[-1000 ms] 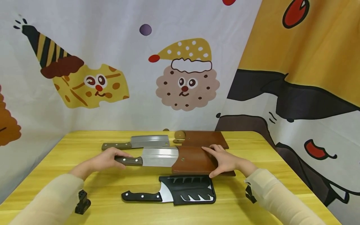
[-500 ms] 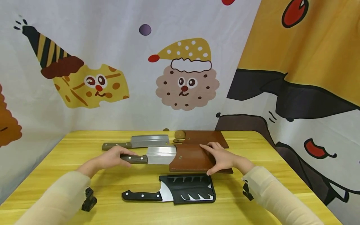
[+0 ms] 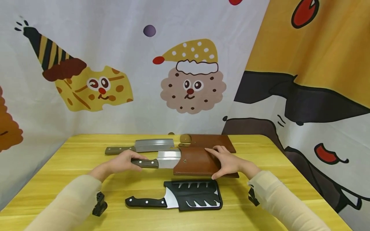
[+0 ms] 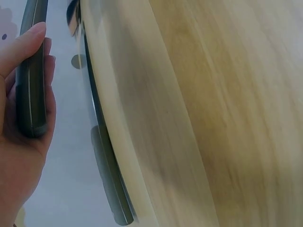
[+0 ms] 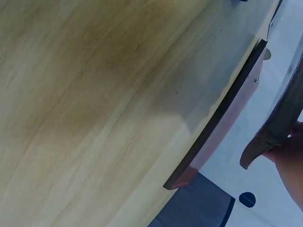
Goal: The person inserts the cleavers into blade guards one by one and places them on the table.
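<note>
- Sheathing step: sliding cleaver blade-first into brown leather sheath, mid-worktop.
- Left hand wrapping fingers round wooden handle; same curled grip showing in left wrist view, handle lying across palm.
- Right hand lying on top of sheath, fingers nearly straight, thumb hooking the near edge – pinning it down, not closing round it. Right wrist view only catching sheath edge against a fingertip.
- Blade roughly halfway in, judging by the short strip of steel showing between handle and sheath mouth.
- Next move likely needing: pushing handle straight toward sheath mouth, keeping blade flat and level, right hand bracing sheath against sliding.
- Risk: sheath skating right or blade edge snagging stitching if tilting.
- Also lying around: second cleaver and second brown sheath behind; black-handled knife in black sheath in front, part-way in.
</note>
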`<state>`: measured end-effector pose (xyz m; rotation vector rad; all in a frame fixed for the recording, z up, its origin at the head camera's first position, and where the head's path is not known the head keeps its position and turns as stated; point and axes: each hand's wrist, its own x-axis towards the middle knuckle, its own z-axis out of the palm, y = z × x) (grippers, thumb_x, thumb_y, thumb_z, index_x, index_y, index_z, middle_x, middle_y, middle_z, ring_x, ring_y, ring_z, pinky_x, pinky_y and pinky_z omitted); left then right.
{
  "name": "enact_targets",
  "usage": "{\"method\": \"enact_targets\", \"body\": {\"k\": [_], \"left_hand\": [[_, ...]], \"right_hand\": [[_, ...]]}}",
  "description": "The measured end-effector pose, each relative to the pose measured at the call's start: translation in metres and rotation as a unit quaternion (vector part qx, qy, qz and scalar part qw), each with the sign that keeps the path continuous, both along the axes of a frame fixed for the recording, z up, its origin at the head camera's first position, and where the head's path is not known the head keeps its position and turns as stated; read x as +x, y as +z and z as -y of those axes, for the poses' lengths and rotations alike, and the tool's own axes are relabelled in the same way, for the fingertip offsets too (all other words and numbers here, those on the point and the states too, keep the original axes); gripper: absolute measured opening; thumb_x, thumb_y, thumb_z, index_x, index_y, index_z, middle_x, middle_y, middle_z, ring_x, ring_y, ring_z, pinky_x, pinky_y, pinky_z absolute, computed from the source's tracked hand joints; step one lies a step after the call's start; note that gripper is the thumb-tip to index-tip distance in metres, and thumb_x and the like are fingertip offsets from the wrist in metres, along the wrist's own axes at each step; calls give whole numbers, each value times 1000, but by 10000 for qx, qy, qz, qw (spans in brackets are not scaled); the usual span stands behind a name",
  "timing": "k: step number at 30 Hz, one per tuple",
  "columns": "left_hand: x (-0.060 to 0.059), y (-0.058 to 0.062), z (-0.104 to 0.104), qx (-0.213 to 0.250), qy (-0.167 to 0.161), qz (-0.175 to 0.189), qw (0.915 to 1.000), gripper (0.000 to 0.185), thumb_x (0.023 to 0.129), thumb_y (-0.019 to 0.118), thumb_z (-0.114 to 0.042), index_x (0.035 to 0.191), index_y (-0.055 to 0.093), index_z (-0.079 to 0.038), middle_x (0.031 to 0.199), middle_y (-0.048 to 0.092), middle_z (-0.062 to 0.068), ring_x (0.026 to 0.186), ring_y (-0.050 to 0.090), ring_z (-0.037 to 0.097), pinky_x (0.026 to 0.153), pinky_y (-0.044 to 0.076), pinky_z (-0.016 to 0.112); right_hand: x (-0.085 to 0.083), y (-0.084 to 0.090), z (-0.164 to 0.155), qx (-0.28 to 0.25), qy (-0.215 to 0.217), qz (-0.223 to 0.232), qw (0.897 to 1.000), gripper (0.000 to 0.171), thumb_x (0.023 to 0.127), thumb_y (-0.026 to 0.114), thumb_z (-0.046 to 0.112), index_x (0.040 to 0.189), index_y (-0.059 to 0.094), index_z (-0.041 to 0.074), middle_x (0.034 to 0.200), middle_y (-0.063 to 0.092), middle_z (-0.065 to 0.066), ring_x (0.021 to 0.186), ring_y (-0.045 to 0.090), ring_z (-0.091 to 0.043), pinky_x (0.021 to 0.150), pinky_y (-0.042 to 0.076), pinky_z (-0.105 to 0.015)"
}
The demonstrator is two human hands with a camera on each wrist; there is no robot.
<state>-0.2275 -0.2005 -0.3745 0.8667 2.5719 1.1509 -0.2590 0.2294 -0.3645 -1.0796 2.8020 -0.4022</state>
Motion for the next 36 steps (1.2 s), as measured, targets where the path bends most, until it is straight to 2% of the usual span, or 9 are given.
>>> {"method": "enact_targets", "body": {"k": [6, 13, 15, 19, 22, 26, 32, 36], "left_hand": [[-1, -1, -7, 49, -33, 69, 10000, 42, 79, 73, -12, 117, 64, 3, 109, 68, 18, 76, 57, 2, 66, 48, 21], [-1, -2, -12, 60, 49, 66, 9999, 40, 78, 75, -11, 115, 66, 1, 107, 69, 17, 77, 59, 3, 67, 49, 21], [-1, -3, -13, 72, 41, 53, 10000, 40, 77, 75, -12, 115, 66, 1, 108, 68, 18, 79, 60, 3, 67, 50, 21], [1, 0, -18, 27, 61, 38, 10000, 41, 78, 75, -13, 116, 65, 1, 113, 66, 18, 94, 65, 19, 76, 52, 24], [3, 1, -21, 48, 80, 76, 9999, 41, 79, 74, -13, 117, 65, 0, 115, 66, 18, 97, 65, 22, 77, 52, 25], [1, 1, -26, 110, 81, 90, 9999, 40, 79, 74, -12, 116, 65, 0, 112, 67, 18, 85, 64, 10, 69, 50, 21], [0, 0, -32, 105, 72, 72, 9999, 38, 78, 74, -11, 115, 67, -1, 111, 68, 17, 86, 64, 10, 70, 50, 21], [-1, 0, -34, 123, 91, 143, 9998, 37, 78, 74, -9, 114, 67, -1, 110, 68, 17, 80, 62, 8, 67, 50, 22]], "right_hand": [[0, -1, 1, 36, -52, 15, 10000, 108, 62, 80, 51, 147, 29, 9, 134, 36, -20, 122, 35, -37, 91, 39, -60], [0, 0, 6, 45, -67, 83, 9999, 108, 62, 79, 53, 148, 28, 11, 135, 35, -19, 123, 34, -37, 92, 38, -59], [0, 1, 8, 44, -47, 114, 9999, 109, 62, 78, 55, 148, 28, 11, 136, 35, -19, 123, 34, -36, 92, 39, -59], [0, 1, 11, 42, -28, 134, 9999, 109, 62, 77, 57, 148, 28, 12, 135, 35, -19, 122, 34, -35, 92, 38, -58], [-1, 1, 12, 33, -24, 112, 9999, 109, 61, 78, 57, 148, 28, 12, 135, 35, -19, 121, 35, -34, 92, 39, -57], [-1, 1, 16, 38, -10, 97, 9999, 109, 62, 79, 55, 148, 28, 12, 136, 35, -19, 122, 34, -35, 93, 39, -57], [-2, 1, 21, 75, 37, 79, 9999, 109, 62, 79, 55, 148, 28, 12, 136, 35, -20, 123, 34, -35, 93, 39, -57], [-2, 2, 22, 89, 69, 46, 9999, 110, 61, 79, 56, 148, 28, 12, 135, 35, -19, 121, 35, -34, 93, 39, -56]]}}
